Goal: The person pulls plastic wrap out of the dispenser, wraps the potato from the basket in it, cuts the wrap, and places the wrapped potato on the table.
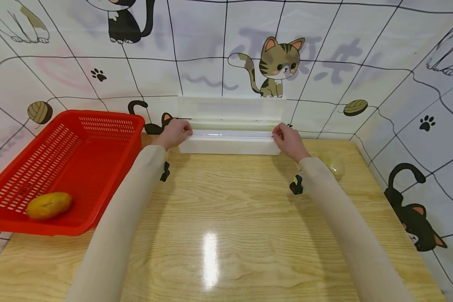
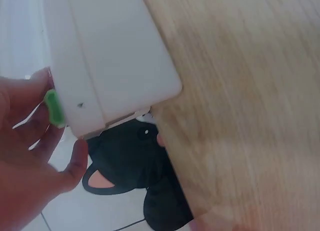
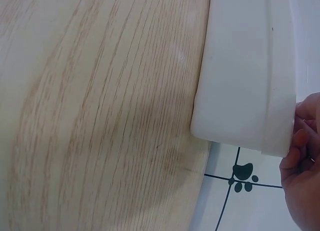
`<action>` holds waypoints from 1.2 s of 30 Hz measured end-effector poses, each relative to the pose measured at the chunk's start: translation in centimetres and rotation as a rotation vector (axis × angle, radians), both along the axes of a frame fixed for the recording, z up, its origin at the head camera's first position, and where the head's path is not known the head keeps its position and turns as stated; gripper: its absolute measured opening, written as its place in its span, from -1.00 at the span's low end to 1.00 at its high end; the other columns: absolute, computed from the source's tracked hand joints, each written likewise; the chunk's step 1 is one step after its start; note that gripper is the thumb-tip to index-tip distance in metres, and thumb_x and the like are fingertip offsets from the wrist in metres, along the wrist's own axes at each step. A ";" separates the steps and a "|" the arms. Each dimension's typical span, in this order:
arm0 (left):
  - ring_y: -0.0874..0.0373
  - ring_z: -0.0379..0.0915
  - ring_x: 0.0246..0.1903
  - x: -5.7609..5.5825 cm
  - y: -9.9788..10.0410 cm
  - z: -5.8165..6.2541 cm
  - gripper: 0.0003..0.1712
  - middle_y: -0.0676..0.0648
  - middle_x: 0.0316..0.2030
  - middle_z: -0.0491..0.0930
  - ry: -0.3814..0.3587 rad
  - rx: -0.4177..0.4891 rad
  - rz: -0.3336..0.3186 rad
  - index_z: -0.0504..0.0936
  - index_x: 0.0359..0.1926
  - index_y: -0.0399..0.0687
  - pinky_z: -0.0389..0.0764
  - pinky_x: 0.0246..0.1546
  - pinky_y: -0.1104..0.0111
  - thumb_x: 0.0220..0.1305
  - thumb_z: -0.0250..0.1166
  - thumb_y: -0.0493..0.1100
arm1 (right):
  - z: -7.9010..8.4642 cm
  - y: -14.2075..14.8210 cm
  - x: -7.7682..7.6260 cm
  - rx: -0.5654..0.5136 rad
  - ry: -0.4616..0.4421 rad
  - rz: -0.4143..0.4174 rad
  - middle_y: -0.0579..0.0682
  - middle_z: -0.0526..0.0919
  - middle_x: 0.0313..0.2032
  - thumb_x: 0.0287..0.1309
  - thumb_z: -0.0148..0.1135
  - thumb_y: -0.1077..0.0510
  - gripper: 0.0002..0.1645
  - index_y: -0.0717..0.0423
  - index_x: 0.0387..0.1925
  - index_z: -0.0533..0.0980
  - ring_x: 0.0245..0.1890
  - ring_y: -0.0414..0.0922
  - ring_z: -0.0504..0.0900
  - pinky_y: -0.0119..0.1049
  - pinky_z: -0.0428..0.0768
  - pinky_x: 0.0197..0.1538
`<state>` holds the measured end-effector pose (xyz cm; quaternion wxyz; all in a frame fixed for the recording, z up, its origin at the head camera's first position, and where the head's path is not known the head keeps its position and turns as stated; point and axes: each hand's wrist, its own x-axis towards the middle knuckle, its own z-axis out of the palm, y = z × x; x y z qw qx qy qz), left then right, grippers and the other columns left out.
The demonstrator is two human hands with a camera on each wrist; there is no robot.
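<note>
A long white cling film dispenser sits at the back of the table, its pale translucent lid raised behind it. A glossy strip of cling film lies along its top. My left hand pinches at the film's left end. Beside those fingers, the left wrist view shows a green slider on the box. At the opposite end, my right hand pinches the film's right edge, thumb and fingers together. The film between the fingertips is hard to make out in both wrist views.
A red plastic basket stands on the left, holding a yellow mango. Near the right forearm is a clear, rounded dish, partly covered by the sleeve. Cat-patterned sheeting borders the wooden table behind and at the right.
</note>
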<state>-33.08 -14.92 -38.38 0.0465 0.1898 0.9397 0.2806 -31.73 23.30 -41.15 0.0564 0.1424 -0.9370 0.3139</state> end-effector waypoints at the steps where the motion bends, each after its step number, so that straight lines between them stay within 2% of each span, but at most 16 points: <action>1: -0.09 0.41 -0.26 0.0 0.0 0.1 -0.82 -0.28 -0.23 0.58 -0.006 -0.006 -0.005 0.59 -0.20 -0.41 0.44 -0.13 0.10 0.39 0.12 -0.34 | 0.0 0.0 0.0 0.000 0.001 -0.001 0.19 0.59 -0.24 0.38 -0.04 0.26 -0.83 0.30 -0.11 0.42 -0.39 0.04 0.41 -0.13 0.38 -0.28; 10: -0.08 0.38 -0.25 0.2 -0.3 0.9 -0.87 -0.22 -0.27 0.57 -0.087 0.030 -0.013 0.58 -0.24 -0.34 0.43 -0.17 0.14 0.30 0.25 -0.30 | 0.0 -0.1 0.0 -0.001 0.005 -0.015 0.20 0.58 -0.23 0.39 -0.05 0.25 -0.81 0.30 -0.11 0.42 -0.37 0.05 0.41 -0.11 0.39 -0.24; 16: -0.08 0.39 -0.23 -0.3 -0.8 0.4 -0.87 -0.24 -0.24 0.57 -0.113 0.115 0.021 0.59 -0.20 -0.37 0.44 -0.14 0.16 0.35 0.19 -0.33 | -0.1 -0.2 0.0 -0.006 -0.022 -0.025 0.19 0.58 -0.23 0.39 -0.03 0.24 -0.82 0.28 -0.09 0.42 -0.36 0.04 0.40 -0.12 0.38 -0.25; 19: -0.08 0.37 -0.23 -0.3 -0.8 0.3 -0.86 -0.25 -0.23 0.54 -0.113 0.146 0.029 0.53 -0.16 -0.38 0.42 -0.15 0.16 0.39 0.12 -0.33 | -0.1 -0.3 0.1 -0.016 -0.027 -0.028 0.19 0.57 -0.22 0.37 0.00 0.23 -0.82 0.28 -0.10 0.42 -0.34 0.06 0.41 -0.11 0.39 -0.23; 23: -0.07 0.30 -0.28 -0.3 -0.4 0.4 -0.88 -0.26 -0.24 0.46 -0.089 0.117 0.010 0.43 -0.13 -0.35 0.37 -0.20 0.17 0.45 0.02 -0.34 | -0.2 -0.2 0.0 -0.019 -0.022 -0.022 0.21 0.58 -0.19 0.37 0.05 0.19 -0.80 0.28 -0.11 0.42 -0.28 0.08 0.48 -0.07 0.43 -0.17; 28: -0.06 0.28 -0.31 -0.3 -0.2 0.6 -0.86 -0.26 -0.21 0.44 -0.085 0.069 0.004 0.39 -0.10 -0.34 0.36 -0.22 0.18 0.49 -0.05 -0.32 | -0.2 -0.2 -0.1 -0.012 -0.003 -0.029 0.22 0.62 -0.18 0.40 0.04 0.16 -0.81 0.24 -0.12 0.44 -0.30 0.07 0.52 -0.10 0.45 -0.21; 32: -0.06 0.30 -0.29 -0.4 -0.3 0.7 -0.85 -0.23 -0.23 0.44 -0.093 0.060 -0.003 0.40 -0.12 -0.32 0.38 -0.23 0.19 0.45 0.07 -0.26 | 0.0 -0.2 -0.1 -0.022 0.014 -0.032 0.20 0.64 -0.23 0.42 0.00 0.16 -0.80 0.23 -0.13 0.47 -0.34 0.03 0.50 -0.15 0.41 -0.26; 36: -0.07 0.32 -0.23 -0.5 -0.3 0.7 -0.85 -0.23 -0.24 0.44 -0.077 0.053 -0.013 0.40 -0.14 -0.31 0.42 -0.17 0.17 0.37 0.17 -0.30 | 0.1 -0.3 0.0 -0.031 0.020 -0.036 0.18 0.64 -0.25 0.42 -0.01 0.17 -0.79 0.25 -0.14 0.49 -0.36 0.02 0.49 -0.17 0.40 -0.28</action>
